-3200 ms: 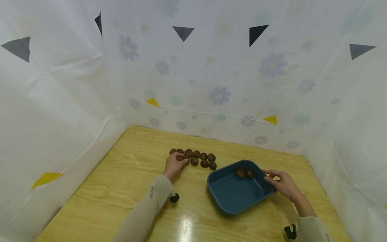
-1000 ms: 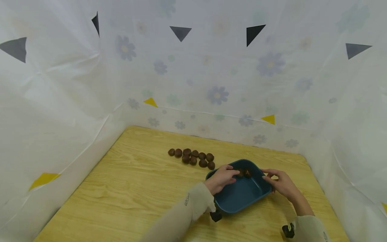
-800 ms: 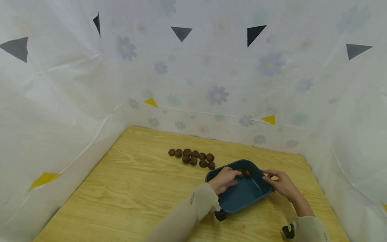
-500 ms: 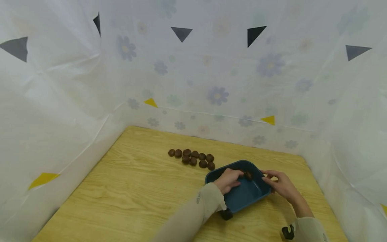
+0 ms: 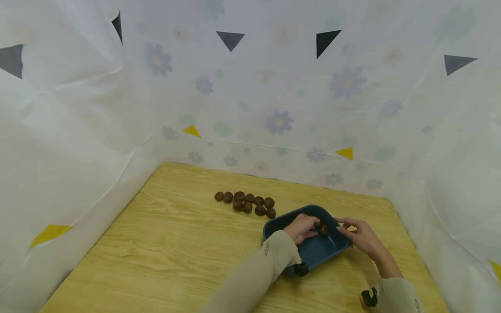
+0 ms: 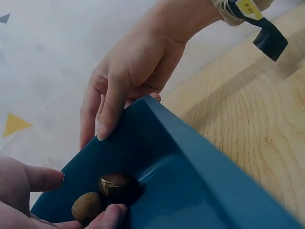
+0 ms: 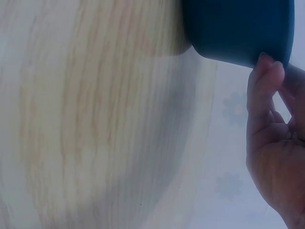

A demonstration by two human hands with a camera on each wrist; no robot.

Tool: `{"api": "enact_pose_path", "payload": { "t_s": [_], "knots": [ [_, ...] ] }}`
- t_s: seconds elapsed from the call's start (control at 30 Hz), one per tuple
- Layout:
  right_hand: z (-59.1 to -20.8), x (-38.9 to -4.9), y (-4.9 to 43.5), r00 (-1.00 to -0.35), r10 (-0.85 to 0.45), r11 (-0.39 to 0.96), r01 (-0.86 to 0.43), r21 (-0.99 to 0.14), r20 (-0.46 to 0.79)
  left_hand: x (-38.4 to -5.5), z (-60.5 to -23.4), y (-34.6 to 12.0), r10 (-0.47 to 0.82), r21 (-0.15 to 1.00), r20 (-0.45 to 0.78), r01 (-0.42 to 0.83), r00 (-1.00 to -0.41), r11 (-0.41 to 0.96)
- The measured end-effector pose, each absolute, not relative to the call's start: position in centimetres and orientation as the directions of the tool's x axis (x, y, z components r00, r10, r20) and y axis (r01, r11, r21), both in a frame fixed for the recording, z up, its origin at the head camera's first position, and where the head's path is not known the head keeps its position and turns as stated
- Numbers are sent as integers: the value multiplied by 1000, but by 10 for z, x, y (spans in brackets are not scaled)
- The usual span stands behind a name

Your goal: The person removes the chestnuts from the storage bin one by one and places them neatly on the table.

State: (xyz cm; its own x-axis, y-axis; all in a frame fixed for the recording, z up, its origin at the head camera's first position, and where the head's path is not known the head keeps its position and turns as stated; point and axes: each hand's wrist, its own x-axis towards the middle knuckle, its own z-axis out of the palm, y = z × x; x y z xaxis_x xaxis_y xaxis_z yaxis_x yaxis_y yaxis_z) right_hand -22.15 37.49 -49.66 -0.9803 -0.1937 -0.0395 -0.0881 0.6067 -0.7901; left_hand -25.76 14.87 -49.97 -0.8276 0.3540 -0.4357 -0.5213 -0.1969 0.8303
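A deep blue rectangular tub [image 5: 316, 252] stands tilted toward one side of the table in the head view. My right hand [image 5: 365, 238] pinches its right rim between thumb and fingers. Inside the tub, my left hand [image 5: 302, 228] reaches toward the far right corner, its digits spread apart. In the left wrist view, a dark chestnut [image 6: 116, 187] with a split shell lies beside a paler brown one [image 6: 87, 208], and left fingertips [image 6: 113, 215] touch or nearly touch them. Part of the left hand is outside that view. The right wrist view shows the tub's outer wall [image 7: 233, 33].
Several chestnuts [image 5: 247, 198] lie in two uneven rows on the wooden table [image 5: 176, 243], left of and beyond the tub. White flowered sheeting [image 5: 235, 87] walls in the back and sides. Black wrist mounts [image 5: 300, 268] hang below both sleeves.
My left hand has gone from the chestnut rows into the tub, then farther toward its right corner, and the chestnuts there have shifted slightly. The right hand keeps its hold on the rim.
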Motion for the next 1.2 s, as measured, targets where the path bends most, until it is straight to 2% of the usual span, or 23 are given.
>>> {"api": "enact_pose_path", "payload": {
  "t_s": [0.33,0.63,0.97,1.2],
  "knots": [
    [-497,-221,370,-981,-185,598,-68,-798,-56,-260,-507,163,297,890,-412,-450,-861,-70],
    [-498,-221,368,-982,-183,585,-65,-808,-54,-259,-506,161,279,907,-398,-421,-874,-27],
    [-494,-219,371,-982,-181,600,-65,-798,-56,-257,-501,168,262,930,-348,-367,-900,-26],
    [-492,-219,372,-980,-193,597,-71,-799,-57,-259,-498,168,284,924,-344,-376,-895,-66]
  ]
}}
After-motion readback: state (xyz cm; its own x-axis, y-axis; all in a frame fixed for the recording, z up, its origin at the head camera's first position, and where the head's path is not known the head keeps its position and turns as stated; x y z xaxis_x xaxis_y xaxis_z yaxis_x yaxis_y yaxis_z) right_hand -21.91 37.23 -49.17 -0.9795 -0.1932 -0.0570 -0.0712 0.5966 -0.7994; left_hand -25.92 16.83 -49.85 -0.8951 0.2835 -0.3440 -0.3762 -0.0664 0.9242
